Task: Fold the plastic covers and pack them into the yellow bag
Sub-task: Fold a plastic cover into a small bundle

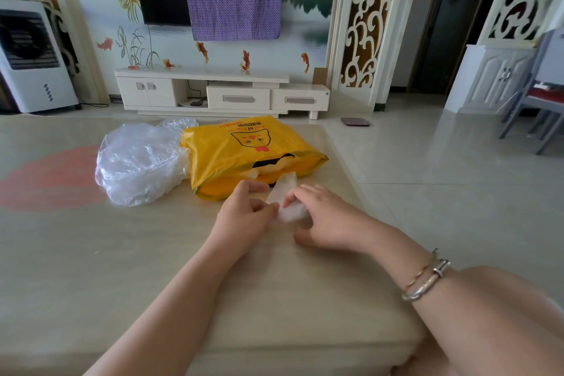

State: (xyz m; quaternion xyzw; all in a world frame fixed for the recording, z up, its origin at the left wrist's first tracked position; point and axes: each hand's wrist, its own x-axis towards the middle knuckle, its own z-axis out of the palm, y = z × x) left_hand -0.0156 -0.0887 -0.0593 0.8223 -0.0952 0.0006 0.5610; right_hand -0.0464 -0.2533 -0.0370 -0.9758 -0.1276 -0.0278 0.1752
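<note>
Our left hand (244,214) and right hand (320,217) pinch the folded plastic cover (288,206) with curled fingers; we judge it light, limp and slippery, best held along its creases.

Folded plastic cover (288,207) partly hidden behind both hands' fingers (259,206). Yellow bag (244,156) contents obscured inside. Tabletop (122,253) cut off at 6 and 9 o'clock edges.

Two hands, left hand (244,210) and right hand (323,217), are pinching a small folded plastic cover (288,203) on a table (152,253), just before an open yellow bag (244,156) lying beside a clear plastic heap (137,162).
</note>
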